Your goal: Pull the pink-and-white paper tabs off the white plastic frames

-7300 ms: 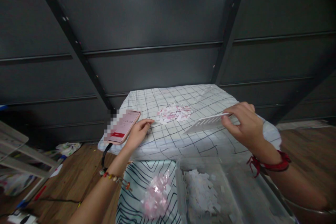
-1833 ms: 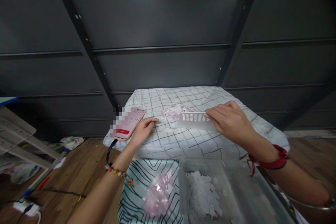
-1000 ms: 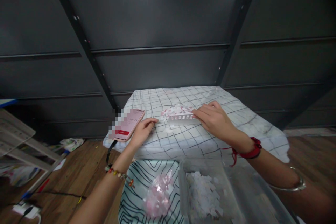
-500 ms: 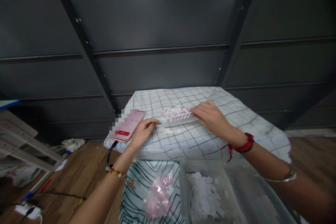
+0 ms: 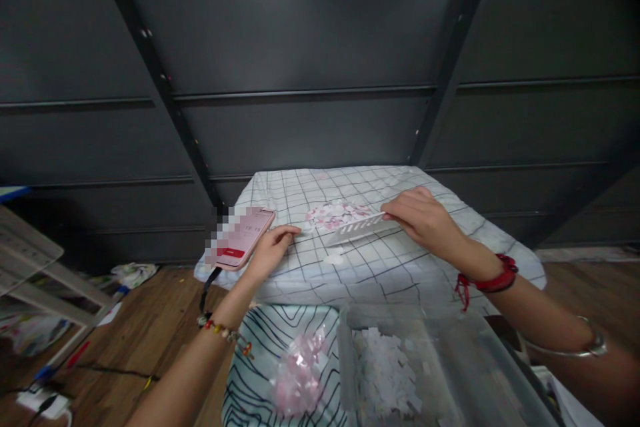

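My right hand (image 5: 423, 219) grips the right end of a small white slotted plastic basket (image 5: 357, 229), which is tilted over the checked cloth. A heap of small pink and white pieces (image 5: 333, 213), perhaps paper, lies on the cloth just behind the basket. My left hand (image 5: 273, 250) rests on the cloth, fingers stretched toward the heap and holding nothing I can see. Beside it on the left lies a pink-edged phone (image 5: 245, 237) with a cable. A small white scrap (image 5: 333, 259) lies in front of the basket.
Nearer me stand a wavy-lined tray (image 5: 245, 373) with a shiny bag of pink items (image 5: 300, 373) and a clear plastic box (image 5: 345, 347) with white pieces (image 5: 385, 373). Dark panels (image 5: 310, 127) rise behind the cloth-covered table (image 5: 400, 273). A power strip (image 5: 43, 400) lies on the floor.
My right hand has moved right with the basket, which now tilts more and sits clear of the heap of pieces. My left hand has stayed nearly still.
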The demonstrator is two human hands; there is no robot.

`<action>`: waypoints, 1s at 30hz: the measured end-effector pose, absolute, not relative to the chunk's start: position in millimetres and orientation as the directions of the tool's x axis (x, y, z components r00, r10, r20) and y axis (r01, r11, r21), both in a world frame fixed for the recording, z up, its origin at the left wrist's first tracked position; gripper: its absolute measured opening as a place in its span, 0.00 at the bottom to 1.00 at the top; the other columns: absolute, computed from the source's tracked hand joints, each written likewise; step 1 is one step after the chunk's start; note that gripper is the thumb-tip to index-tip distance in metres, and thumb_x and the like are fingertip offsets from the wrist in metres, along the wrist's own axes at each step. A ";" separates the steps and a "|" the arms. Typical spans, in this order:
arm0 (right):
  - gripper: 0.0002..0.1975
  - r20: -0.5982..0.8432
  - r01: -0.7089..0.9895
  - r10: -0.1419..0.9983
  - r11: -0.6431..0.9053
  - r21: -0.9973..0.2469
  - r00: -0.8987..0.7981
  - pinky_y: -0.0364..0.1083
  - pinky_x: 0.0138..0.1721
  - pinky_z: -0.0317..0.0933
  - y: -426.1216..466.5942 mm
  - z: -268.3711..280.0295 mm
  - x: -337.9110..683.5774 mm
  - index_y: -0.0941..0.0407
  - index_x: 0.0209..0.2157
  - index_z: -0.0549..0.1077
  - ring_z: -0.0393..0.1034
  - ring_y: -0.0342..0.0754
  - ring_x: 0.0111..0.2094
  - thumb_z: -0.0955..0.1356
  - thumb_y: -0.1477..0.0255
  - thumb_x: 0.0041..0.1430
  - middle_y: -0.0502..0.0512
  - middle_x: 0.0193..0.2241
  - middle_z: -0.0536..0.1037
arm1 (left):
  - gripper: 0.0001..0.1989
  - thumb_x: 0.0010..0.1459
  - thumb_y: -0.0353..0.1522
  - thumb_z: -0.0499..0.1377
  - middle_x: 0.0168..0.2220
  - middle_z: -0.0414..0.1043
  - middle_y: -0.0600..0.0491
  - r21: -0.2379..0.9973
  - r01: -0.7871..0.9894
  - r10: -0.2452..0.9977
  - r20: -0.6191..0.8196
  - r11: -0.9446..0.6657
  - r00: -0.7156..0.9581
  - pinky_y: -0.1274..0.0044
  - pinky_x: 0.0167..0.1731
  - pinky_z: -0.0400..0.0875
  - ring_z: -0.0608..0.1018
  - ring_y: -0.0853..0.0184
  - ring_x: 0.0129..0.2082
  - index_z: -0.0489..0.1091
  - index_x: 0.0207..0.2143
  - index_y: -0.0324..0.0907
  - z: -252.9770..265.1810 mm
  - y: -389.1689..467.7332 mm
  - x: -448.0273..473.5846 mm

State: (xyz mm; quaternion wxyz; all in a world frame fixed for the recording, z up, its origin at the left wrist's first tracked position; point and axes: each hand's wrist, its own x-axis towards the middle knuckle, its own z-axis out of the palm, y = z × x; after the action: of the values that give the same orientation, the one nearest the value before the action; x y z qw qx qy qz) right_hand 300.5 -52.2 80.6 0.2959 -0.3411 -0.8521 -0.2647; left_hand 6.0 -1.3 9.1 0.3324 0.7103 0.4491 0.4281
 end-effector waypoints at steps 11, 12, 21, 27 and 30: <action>0.09 0.654 0.739 0.488 0.653 0.166 -0.578 0.45 0.33 0.53 -70.5 83.9 315.0 0.55 0.32 0.70 0.63 0.43 0.28 0.59 0.73 0.60 0.51 0.23 0.71 | 0.12 0.50 0.33 0.52 0.38 0.74 0.49 0.885 0.332 0.941 0.270 -0.327 0.206 0.73 0.43 0.65 0.73 0.65 0.38 0.72 0.34 0.40 8.6 -0.2 7.2; 0.09 0.663 0.743 0.485 0.650 0.163 -0.570 0.45 0.33 0.53 -72.1 84.7 315.6 0.55 0.32 0.70 0.63 0.43 0.28 0.59 0.73 0.59 0.51 0.23 0.71 | 0.12 0.50 0.33 0.53 0.38 0.74 0.49 0.885 0.333 0.941 0.268 -0.326 0.207 0.73 0.43 0.65 0.73 0.65 0.38 0.72 0.34 0.40 8.8 -0.2 7.3; 0.08 0.681 0.774 0.470 0.590 0.231 -0.561 0.45 0.33 0.52 -62.4 76.8 300.0 0.57 0.33 0.70 0.62 0.43 0.29 0.59 0.76 0.59 0.51 0.23 0.71 | 0.11 0.50 0.33 0.53 0.38 0.74 0.49 0.870 0.359 0.938 0.281 -0.339 0.206 0.72 0.43 0.65 0.73 0.64 0.39 0.72 0.33 0.40 13.2 -3.8 7.9; 0.09 0.681 0.774 0.490 0.606 0.182 -0.544 0.45 0.33 0.53 -74.6 78.3 313.5 0.56 0.31 0.70 0.63 0.43 0.28 0.60 0.72 0.60 0.51 0.23 0.72 | 0.11 0.50 0.33 0.52 0.38 0.74 0.50 0.870 0.368 0.941 0.268 -0.328 0.207 0.73 0.42 0.66 0.73 0.64 0.39 0.73 0.34 0.41 12.1 -3.0 8.0; 0.09 0.711 0.802 0.484 0.566 0.190 -0.510 0.45 0.33 0.53 -74.7 78.6 315.5 0.56 0.31 0.70 0.63 0.44 0.28 0.60 0.72 0.59 0.52 0.24 0.73 | 0.11 0.50 0.33 0.53 0.38 0.74 0.50 0.874 0.360 0.941 0.268 -0.327 0.205 0.73 0.42 0.65 0.73 0.64 0.39 0.72 0.34 0.40 11.4 -2.5 8.0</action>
State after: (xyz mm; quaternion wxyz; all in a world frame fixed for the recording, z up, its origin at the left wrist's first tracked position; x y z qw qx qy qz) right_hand 315.5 -74.7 78.6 0.3079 -0.3878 -0.8294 -0.2585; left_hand 8.0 -2.5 11.4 0.3433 0.6961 0.4674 0.4233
